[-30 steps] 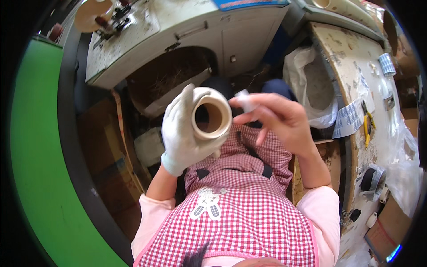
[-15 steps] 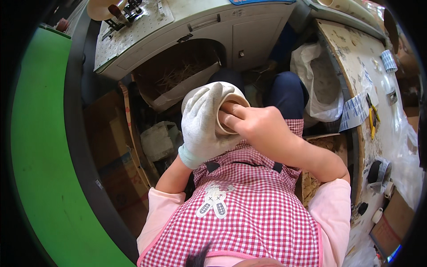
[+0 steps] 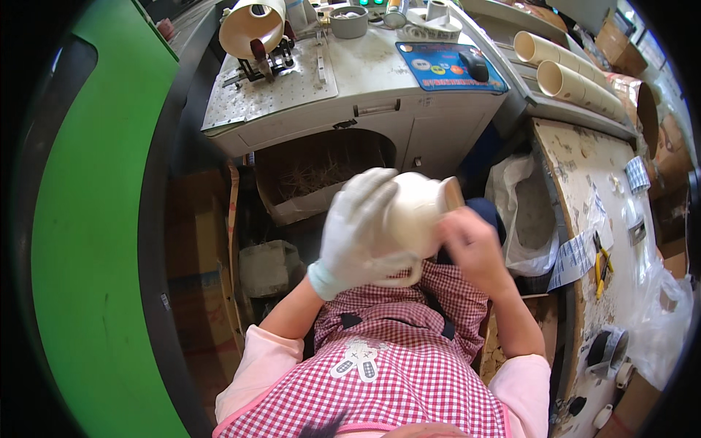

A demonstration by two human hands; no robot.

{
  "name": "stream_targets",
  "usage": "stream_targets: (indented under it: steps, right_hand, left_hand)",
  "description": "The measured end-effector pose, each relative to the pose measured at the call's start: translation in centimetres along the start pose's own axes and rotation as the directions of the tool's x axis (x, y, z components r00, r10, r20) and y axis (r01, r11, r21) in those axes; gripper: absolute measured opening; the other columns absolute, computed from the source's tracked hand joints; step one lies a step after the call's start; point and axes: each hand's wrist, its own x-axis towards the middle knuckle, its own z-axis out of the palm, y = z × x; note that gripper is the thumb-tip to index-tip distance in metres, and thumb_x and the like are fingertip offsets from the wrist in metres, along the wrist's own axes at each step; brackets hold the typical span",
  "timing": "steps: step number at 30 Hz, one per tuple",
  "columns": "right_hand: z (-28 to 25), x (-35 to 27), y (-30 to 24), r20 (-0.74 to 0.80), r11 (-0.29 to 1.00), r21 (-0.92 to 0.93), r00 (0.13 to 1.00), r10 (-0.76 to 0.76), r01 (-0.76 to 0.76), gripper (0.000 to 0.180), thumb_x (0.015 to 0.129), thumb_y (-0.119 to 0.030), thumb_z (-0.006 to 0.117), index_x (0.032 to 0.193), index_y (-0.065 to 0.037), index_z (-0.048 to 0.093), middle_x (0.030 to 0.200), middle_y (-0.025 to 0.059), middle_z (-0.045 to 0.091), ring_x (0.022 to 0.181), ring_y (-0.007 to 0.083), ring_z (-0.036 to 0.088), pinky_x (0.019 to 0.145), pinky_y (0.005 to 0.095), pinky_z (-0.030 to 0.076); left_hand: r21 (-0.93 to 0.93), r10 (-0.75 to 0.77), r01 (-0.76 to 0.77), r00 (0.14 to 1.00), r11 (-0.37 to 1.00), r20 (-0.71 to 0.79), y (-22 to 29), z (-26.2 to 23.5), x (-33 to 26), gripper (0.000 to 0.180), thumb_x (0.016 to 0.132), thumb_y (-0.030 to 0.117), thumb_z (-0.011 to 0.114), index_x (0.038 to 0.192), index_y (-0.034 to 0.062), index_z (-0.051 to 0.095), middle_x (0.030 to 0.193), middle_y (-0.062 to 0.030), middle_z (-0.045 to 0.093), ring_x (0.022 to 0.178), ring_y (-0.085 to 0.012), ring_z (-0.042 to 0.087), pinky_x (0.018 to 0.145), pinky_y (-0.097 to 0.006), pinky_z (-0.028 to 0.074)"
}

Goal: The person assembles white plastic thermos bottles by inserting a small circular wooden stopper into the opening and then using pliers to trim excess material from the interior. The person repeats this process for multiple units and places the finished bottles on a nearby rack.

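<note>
A cream-white jug (image 3: 415, 215) with a loop handle (image 3: 410, 271) is tilted over my lap, its mouth facing right and its handle toward me. My left hand (image 3: 355, 223), in a pale grey work glove, is closed against the jug's left side, with the fingers along its body. At the lower edge of the tan-lined mouth (image 3: 453, 193), my bare right hand (image 3: 469, 241) has its fingers curled on the rim. Motion blurs both hands and the jug, and the inside of the jug is turned out of sight.
A white workbench (image 3: 292, 117) stands ahead, with a small clamp fixture (image 3: 264, 62), a mouse (image 3: 475, 66) and a grey bowl (image 3: 349, 23). Yellow-handled pliers (image 3: 602, 270) lie on the right-hand table. A green panel (image 3: 87, 241) runs along the left, and cardboard tubes (image 3: 580, 87) lie at far right.
The jug has turned so its mouth faces right and its handle shows. My right hand has drawn its fingers out of the mouth to the rim. The view has tilted up toward the bench.
</note>
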Motion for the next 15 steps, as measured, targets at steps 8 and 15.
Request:
stream_targets:
  steps: [8,15]
  right_hand:
    - [-8.0,-1.9,6.0,-0.222,0.928,0.34,0.946,0.236,-0.152,0.033,0.109,-0.027,0.058,0.102,0.003,0.071,0.084,-0.0025,0.061,0.081,0.0076,0.052,0.074,0.0231,0.042]
    - [-7.7,1.8,1.9,-0.373,0.863,-0.505,0.903,-0.213,-0.005,0.022,0.098,-0.02,0.071,0.112,-0.004,0.075,0.104,0.0082,0.069,0.101,0.0221,0.063,0.091,0.0339,0.05]
  left_hand:
    - [-0.624,-0.557,0.78,0.539,0.046,0.632,-1.9,2.4,-2.9,0.057,0.108,0.049,0.049,0.132,0.0003,0.066,0.119,-0.0105,0.074,0.107,-0.0216,0.071,0.096,-0.038,0.056]
    - [-0.741,-0.347,0.507,0.665,-0.441,0.661,-4.3,5.9,-4.7,0.067,0.099,0.034,0.068,0.153,0.0032,0.043,0.139,-0.0117,0.062,0.129,-0.0242,0.062,0.109,-0.042,0.052]
